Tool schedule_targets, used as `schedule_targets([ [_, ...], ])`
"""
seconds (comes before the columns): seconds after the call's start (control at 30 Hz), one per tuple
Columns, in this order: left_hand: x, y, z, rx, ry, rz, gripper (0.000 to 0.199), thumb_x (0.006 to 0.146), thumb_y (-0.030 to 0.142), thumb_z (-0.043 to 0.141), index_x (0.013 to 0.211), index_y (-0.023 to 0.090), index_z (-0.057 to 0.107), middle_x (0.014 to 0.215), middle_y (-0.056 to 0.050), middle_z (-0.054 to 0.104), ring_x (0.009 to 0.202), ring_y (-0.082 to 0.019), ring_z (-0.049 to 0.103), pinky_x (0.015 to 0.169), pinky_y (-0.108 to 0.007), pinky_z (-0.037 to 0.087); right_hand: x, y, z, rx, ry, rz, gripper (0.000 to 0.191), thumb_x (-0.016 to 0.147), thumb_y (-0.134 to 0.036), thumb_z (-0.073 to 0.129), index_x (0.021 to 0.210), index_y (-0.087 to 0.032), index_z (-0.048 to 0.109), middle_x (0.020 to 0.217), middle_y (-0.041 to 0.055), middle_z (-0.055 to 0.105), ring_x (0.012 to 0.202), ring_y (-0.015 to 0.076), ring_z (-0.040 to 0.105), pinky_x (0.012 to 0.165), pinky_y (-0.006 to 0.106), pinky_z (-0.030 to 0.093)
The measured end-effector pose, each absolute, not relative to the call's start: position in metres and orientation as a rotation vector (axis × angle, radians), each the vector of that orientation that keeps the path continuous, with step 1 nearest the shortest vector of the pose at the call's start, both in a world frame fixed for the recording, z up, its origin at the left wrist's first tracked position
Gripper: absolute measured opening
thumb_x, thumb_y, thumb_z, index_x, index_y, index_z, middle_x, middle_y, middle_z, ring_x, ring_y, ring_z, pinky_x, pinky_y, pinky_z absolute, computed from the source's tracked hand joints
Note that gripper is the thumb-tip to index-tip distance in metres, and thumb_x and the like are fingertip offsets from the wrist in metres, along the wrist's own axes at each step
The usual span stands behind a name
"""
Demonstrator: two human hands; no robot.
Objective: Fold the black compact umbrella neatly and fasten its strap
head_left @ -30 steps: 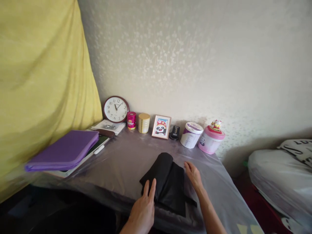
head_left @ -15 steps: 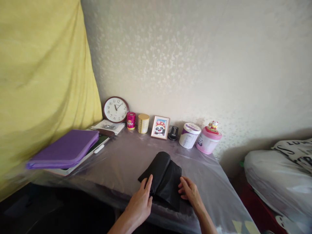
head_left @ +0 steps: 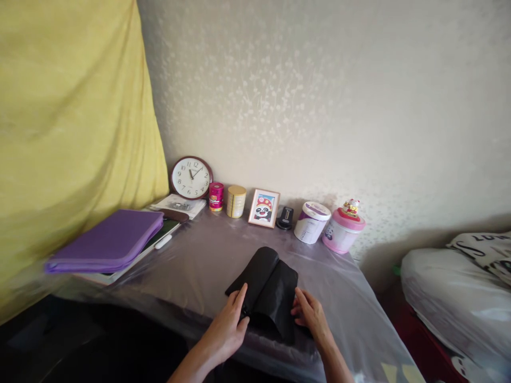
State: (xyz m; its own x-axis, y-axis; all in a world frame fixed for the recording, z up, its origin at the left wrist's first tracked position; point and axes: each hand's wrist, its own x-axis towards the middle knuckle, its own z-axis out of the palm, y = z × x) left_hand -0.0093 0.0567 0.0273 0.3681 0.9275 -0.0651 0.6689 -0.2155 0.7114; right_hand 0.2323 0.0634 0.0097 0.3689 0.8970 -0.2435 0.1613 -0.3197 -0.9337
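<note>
A black piece of thin, folded fabric (head_left: 275, 292) lies near the front edge of the table. A rounded fold runs along its middle, and loose flaps spread to either side; what kind of article it is I cannot make out. My left hand (head_left: 228, 325) grips its lower left part, index finger stretched along the fabric and thumb below. A small dark piece shows between that thumb and finger. On the opposite side, my right hand (head_left: 310, 313) pinches the right edge, with its fingers curled and partly hidden.
A plastic sheet covers the table (head_left: 191, 266). Purple folder (head_left: 107, 239) and white marker (head_left: 163, 242) lie left. Along the wall stand a clock (head_left: 192, 177), pink can (head_left: 216, 197), yellow-lidded can (head_left: 236, 202), panda picture (head_left: 264, 208), black device (head_left: 285, 218) and two tubs (head_left: 312, 223).
The right-hand flap of the black fabric now bulges more and covers more of the middle fold. My left hand has shifted slightly left; my right hand is nearly still.
</note>
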Motion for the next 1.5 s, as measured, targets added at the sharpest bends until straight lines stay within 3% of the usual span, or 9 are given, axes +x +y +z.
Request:
schedule_targets([
  [0.2, -0.008, 0.06, 0.019, 2.013, 1.369, 0.491, 0.065, 0.081, 0.021, 0.035, 0.141, 0.022, 0.01, 0.14, -0.008, 0.031, 0.114, -0.017, 0.047, 0.093, -0.028, 0.04, 0.224, 0.071, 0.017, -1.681, -0.909, 0.956, 0.043, 0.068, -0.061, 0.054, 0.074, -0.019, 0.06, 0.056, -0.0011, 0.056, 0.053, 0.0149, 0.056, 0.043, 0.022, 0.041],
  [0.5, 0.003, 0.053, 0.012, 2.159, 1.501, 0.342, 0.068, 0.081, 0.016, 0.032, 0.141, 0.016, 0.001, 0.144, -0.015, 0.022, 0.107, -0.019, 0.053, 0.088, -0.026, 0.04, 0.2, 0.108, 0.041, -1.36, -1.027, 0.941, 0.039, 0.067, -0.054, 0.06, 0.074, -0.017, 0.058, 0.062, 0.0002, 0.061, 0.057, 0.016, 0.058, 0.05, 0.024, 0.045],
  [0.7, 0.005, 0.051, 0.016, 2.171, 1.531, 0.256, 0.069, 0.08, 0.014, 0.032, 0.141, 0.015, 0.002, 0.145, -0.015, 0.018, 0.104, -0.019, 0.056, 0.087, -0.025, 0.041, 0.169, 0.148, 0.045, -1.255, -1.05, 1.044, 0.041, 0.064, -0.048, 0.064, 0.087, -0.015, 0.058, 0.064, 0.0007, 0.064, 0.06, 0.0179, 0.062, 0.056, 0.027, 0.049],
  [0.97, 0.0, 0.055, 0.016, 2.205, 1.529, 0.245, 0.058, 0.081, 0.017, 0.035, 0.137, 0.016, 0.022, 0.143, -0.015, 0.025, 0.095, -0.018, 0.059, 0.082, -0.025, 0.044, 0.147, 0.173, 0.019, -1.556, -1.186, 0.945, 0.04, 0.071, -0.034, 0.058, 0.105, -0.015, 0.05, 0.074, 0.0033, 0.065, 0.063, 0.0179, 0.064, 0.045, 0.025, 0.051],
  [1.13, -0.004, 0.046, 0.014, 2.223, 1.663, 0.271, 0.055, 0.085, 0.025, 0.032, 0.137, 0.01, 0.021, 0.143, -0.017, 0.024, 0.113, -0.022, 0.05, 0.089, -0.028, 0.043, 0.15, 0.179, 0.009, -1.685, -1.341, 0.837, 0.04, 0.072, -0.036, 0.058, 0.107, -0.017, 0.048, 0.075, 0.0022, 0.066, 0.06, 0.0164, 0.064, 0.044, 0.024, 0.05],
  [1.23, -0.006, 0.039, 0.017, 2.242, 1.701, 0.313, 0.054, 0.085, 0.024, 0.033, 0.137, 0.014, 0.024, 0.146, -0.015, 0.015, 0.12, -0.024, 0.042, 0.089, -0.029, 0.044, 0.151, 0.174, 0.013, -1.645, -1.469, 0.841, 0.037, 0.079, -0.04, 0.05, 0.106, -0.016, 0.048, 0.067, 0.001, 0.066, 0.056, 0.0155, 0.063, 0.048, 0.024, 0.049],
  [1.4, -0.001, 0.042, 0.023, 2.376, 1.546, 0.275, 0.073, 0.075, 0.01, 0.041, 0.138, 0.035, 0.016, 0.149, -0.002, -0.006, 0.105, -0.021, 0.053, 0.082, -0.032, 0.047, 0.146, 0.158, 0.029, -1.477, -1.73, 0.799, 0.026, 0.086, -0.039, 0.04, 0.091, -0.019, 0.058, 0.07, 0.0005, 0.069, 0.065, 0.0137, 0.064, 0.061, 0.024, 0.048],
  [1.5, 0.003, 0.051, 0.021, 2.393, 1.511, 0.248, 0.084, 0.07, 0.004, 0.043, 0.139, 0.035, 0.009, 0.149, -0.002, -0.005, 0.102, -0.019, 0.055, 0.084, -0.032, 0.046, 0.143, 0.149, 0.034, -1.442, -1.885, 0.669, 0.026, 0.088, -0.035, 0.04, 0.087, -0.022, 0.063, 0.075, -0.0005, 0.07, 0.07, 0.0134, 0.063, 0.069, 0.025, 0.047],
])
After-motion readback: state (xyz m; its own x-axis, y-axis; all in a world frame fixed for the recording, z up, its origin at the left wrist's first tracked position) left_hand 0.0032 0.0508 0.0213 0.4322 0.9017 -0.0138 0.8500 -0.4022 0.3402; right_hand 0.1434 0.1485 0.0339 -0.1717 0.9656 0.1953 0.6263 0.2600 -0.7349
